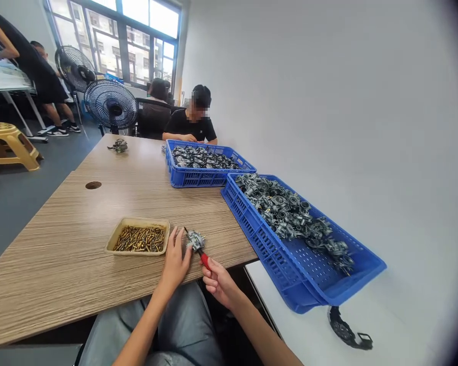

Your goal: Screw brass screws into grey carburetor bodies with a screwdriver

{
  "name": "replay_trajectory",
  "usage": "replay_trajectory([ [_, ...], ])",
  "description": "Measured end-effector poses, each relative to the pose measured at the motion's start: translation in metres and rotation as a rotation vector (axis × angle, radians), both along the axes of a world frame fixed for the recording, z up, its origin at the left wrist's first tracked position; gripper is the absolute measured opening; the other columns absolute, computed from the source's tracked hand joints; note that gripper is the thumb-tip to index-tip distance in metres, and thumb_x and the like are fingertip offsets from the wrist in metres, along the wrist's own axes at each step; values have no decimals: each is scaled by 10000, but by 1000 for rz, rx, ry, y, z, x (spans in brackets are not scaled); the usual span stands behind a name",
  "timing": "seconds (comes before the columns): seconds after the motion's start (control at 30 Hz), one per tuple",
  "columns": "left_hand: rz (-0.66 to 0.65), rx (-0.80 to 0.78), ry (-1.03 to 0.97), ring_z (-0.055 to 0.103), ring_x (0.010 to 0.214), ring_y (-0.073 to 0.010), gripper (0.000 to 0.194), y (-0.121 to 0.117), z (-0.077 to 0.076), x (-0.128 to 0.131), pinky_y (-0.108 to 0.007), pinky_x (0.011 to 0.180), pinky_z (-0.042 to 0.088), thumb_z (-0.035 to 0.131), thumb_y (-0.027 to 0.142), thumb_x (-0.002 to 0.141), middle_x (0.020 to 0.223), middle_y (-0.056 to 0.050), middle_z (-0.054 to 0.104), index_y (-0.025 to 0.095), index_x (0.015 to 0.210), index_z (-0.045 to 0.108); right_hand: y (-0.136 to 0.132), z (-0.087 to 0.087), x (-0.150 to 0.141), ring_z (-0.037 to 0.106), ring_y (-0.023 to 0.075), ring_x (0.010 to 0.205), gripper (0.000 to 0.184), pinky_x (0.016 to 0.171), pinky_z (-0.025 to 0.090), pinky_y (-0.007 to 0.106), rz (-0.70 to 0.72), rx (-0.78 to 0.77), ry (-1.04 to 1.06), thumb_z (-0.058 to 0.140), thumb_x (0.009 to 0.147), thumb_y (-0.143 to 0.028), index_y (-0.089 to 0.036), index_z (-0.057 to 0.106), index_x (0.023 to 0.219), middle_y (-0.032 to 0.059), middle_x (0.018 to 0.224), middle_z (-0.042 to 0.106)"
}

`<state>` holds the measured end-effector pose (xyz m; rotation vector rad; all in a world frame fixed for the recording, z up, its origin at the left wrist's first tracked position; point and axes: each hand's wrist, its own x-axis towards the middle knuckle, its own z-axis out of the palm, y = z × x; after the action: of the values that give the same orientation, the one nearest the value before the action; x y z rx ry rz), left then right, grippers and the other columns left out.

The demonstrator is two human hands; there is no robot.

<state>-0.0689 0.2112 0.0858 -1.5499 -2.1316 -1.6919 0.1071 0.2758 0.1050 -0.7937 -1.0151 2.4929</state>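
Observation:
A small grey metal part (195, 239) lies on the wooden table (80, 213) near its front edge. My left hand (175, 260) rests beside it, fingers touching and steadying the part. My right hand (216, 281) is closed round a red-handled screwdriver (203, 260) whose shaft runs across the part. Just left of my left hand stands a shallow tan tray (139, 222) filled with several brass-coloured screws.
A blue crate (269, 249) of grey metal parts overhangs the table's right edge. A second blue crate (198, 177) stands farther back, where a person in black sits. One more metal part (118, 146) lies far left. Fans, a yellow stool and other people are behind.

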Motion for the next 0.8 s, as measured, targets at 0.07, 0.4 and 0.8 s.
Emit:
replay_trajectory([
  [0.07, -8, 10, -29, 365, 1566, -334, 598, 0, 1, 0, -615, 1277, 328, 544, 322, 1034, 1641, -176, 377, 249, 1602, 369, 0, 1, -2, 215, 19, 448, 362, 390, 254, 131, -39, -15, 22, 812, 891, -494, -204, 645, 1030, -84, 698, 432],
  [0.4, -99, 28, -93, 497, 1456, -360, 509, 7, -10, -8, -627, 1215, 432, 579, 381, 999, 1474, -177, 518, 219, 1478, 521, 24, 60, 31, 154, 57, 494, 256, 410, 244, 132, -272, 182, 88, 741, 949, -463, -230, 647, 997, -73, 692, 337],
  [0.8, -163, 45, -74, 611, 1272, -367, 451, 14, -18, -10, -622, 1112, 510, 534, 431, 989, 1311, -164, 616, 187, 1366, 576, 49, 164, 235, 518, 104, 619, 138, 467, 471, 190, -1118, 483, -128, 721, 923, -336, -212, 688, 971, 15, 845, 586],
])
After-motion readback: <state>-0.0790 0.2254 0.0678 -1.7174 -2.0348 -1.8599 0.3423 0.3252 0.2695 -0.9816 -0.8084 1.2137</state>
